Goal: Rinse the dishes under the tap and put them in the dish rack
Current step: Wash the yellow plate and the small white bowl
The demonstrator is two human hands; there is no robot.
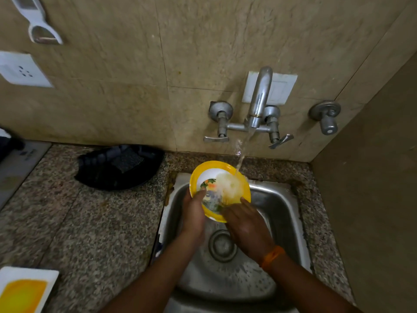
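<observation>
A round plate (211, 169) with a yellow rim and a white, flower-printed middle is tilted over the steel sink (279, 213). Water runs from the wall tap (259, 102) onto its upper right part. My left hand (193, 213) grips the plate's left edge, thumb on its face. My right hand (246, 224) lies on the plate's lower right, fingers spread over the printed face. An orange band sits on my right wrist. A black dish rack (117, 168) lies on the counter left of the sink, against the wall.
A square white plate with a yellow middle (24, 290) rests at the counter's near left corner. The granite counter (90, 222) stretches left of the sink. A side wall (372, 199) closes in on the right. A socket (22, 71) is on the back wall.
</observation>
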